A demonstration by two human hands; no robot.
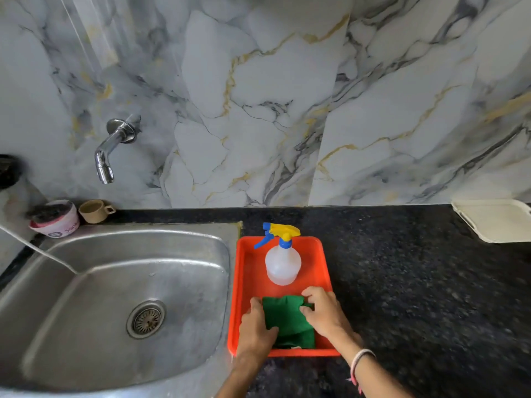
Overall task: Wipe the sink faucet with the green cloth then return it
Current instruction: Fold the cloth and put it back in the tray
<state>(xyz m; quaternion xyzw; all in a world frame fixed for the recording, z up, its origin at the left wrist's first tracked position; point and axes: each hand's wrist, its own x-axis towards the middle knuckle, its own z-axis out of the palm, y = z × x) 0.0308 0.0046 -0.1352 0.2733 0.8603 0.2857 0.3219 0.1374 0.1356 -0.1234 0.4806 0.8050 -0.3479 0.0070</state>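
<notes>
Folded green cloth (287, 318) sits in the near end of the orange plastic tray (244, 271) on the dark speckled bench (416, 282). Left hand (255, 328) and right hand (323, 311) fingers curl onto its edges, partly closed, no lift visible. Risk: dragging the cloth could tip the clear spray bottle (283, 264) just behind it, or the cloth could unfold on the way to the wall-mounted chrome faucet (110, 150).

There is only one view, from a camera on the person's head. It looks forward and steeply down at the dark counter (416, 282), from close above its front edge. The marble wall (287, 96) faces the camera and fills the upper half. The sink (115, 282) is at lower left. The wide lens bends the straight lines near the borders.
</notes>
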